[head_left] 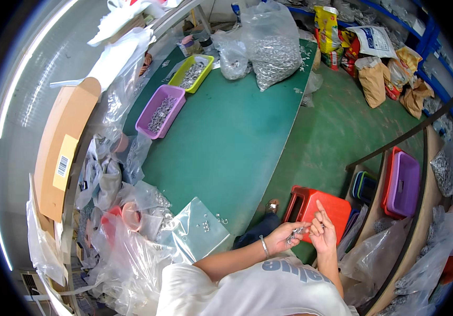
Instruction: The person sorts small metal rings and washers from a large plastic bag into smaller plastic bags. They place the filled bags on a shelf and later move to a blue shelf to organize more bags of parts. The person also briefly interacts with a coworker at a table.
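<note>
My left hand (285,238), a bangle at its wrist, is closed around several small silvery metal parts (292,237) in front of my body. Close beside it on the right is my right hand (324,236), index finger stretched up and the other fingers curled in. A tiny shiny bit shows at those curled fingers, too small to name. Both hands are in the air, off the green table (210,142), with a red plastic stool (316,203) beyond them. On the table's near end lies a flat clear plastic bag (189,239), with a few metal pieces (206,226) on it.
A purple tray (143,125) and a yellow-green tray (205,66) of metal parts stand along the table's left side. A big filled plastic bag (271,45) sits at the far end. Shelving with a purple bin (404,184) is on my right. Crumpled plastic (126,268) piles up at left.
</note>
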Available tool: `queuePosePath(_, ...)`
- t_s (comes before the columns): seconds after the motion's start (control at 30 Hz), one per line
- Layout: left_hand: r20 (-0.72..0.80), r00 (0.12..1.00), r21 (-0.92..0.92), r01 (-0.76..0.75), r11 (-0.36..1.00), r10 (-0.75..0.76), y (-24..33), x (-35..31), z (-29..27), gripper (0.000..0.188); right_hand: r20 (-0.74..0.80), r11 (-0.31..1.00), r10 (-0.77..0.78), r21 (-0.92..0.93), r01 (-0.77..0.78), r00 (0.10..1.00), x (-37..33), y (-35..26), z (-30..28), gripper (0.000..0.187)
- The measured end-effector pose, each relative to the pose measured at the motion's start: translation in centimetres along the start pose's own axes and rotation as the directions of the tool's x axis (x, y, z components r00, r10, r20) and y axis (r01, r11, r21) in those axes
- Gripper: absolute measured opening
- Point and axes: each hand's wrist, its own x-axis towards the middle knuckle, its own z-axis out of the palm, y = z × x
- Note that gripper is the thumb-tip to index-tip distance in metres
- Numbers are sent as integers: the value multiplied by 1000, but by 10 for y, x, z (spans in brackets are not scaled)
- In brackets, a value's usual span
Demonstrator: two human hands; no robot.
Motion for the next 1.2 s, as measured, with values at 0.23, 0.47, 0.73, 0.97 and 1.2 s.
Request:
queuePosePath(0.23,-109,991,-33,-75,997,71,32,-12,-10,23,-11,993,69,-99,-70,998,34,15,20,28)
queuePosePath(0.47,36,931,-175,-353,919,364,65,-19,-28,26,-94,966,205,-138,-217,974,80,39,70,44)
queuePosePath(0.73,46,883,-284,-438,853,468,92,-46,-43,20,-158,945,241,-187,-269,957,114,69,85,32)
queuePosePath(0.97,115,846,-359,-454,815,521,89,-56,-54,20,-17,925,366,-103,-366,930,126,82,77,30)
queuePosePath(1.2,51,825,-610,-420,672,562,90,-44,-67,25,-69,887,433,-141,-439,899,132,79,82,34)
